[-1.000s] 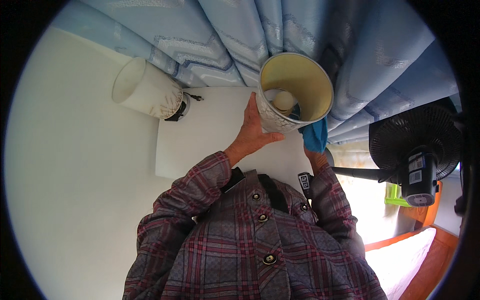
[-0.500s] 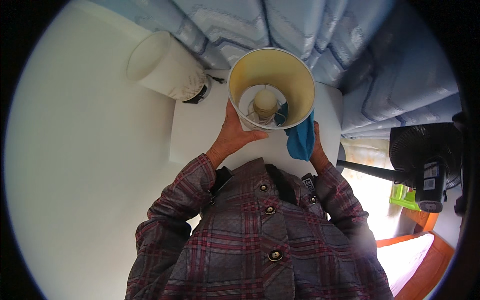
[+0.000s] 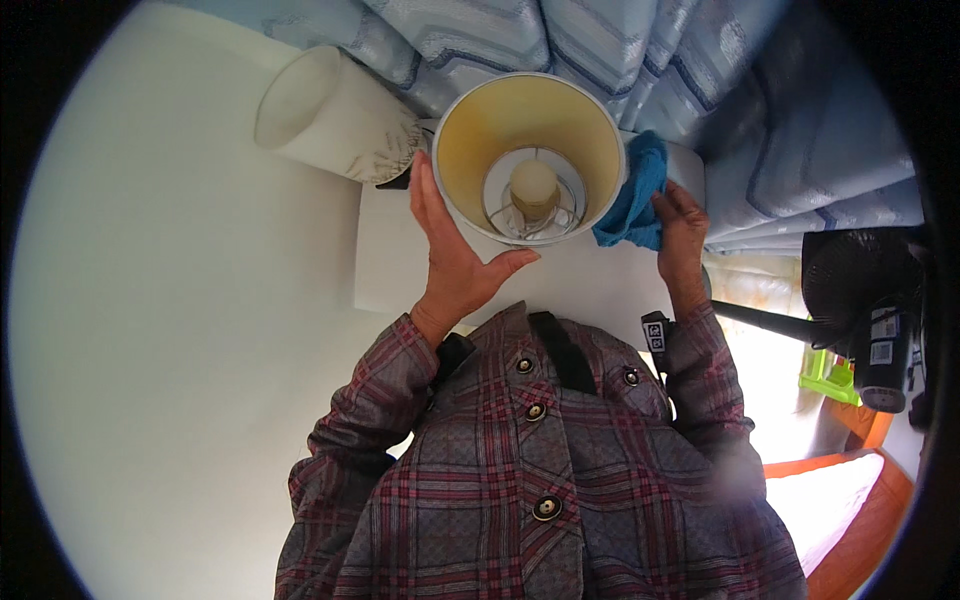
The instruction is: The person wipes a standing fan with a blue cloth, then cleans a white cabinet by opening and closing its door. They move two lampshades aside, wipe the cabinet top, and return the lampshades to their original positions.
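A table lamp (image 3: pixel 470 140) with a round shade stands in front of me; I look down into its yellowish inside at a bulb (image 3: pixel 534 186) and a wire ring. My left hand (image 3: pixel 450 245) is open at the shade's left side, fingers stretched up and thumb spread below the near rim. Whether it touches the shade I cannot tell. On the right, my right hand (image 3: pixel 683 235) pinches a blue cloth (image 3: pixel 640 205), which hangs bunched beside the shade's right side.
The lamp stands on a white tabletop (image 3: pixel 390 250). A second lamp with a white patterned shade (image 3: pixel 340 120) is at the back left, by the wall. Blue curtains (image 3: pixel 600 50) hang behind. At the right are a black fan (image 3: pixel 865 290) and a green plastic item (image 3: pixel 828 378).
My right hand has moved up and right, drawing the cloth out of the shade to its outer right side. My left hand's fingers have straightened and opened beside the shade.
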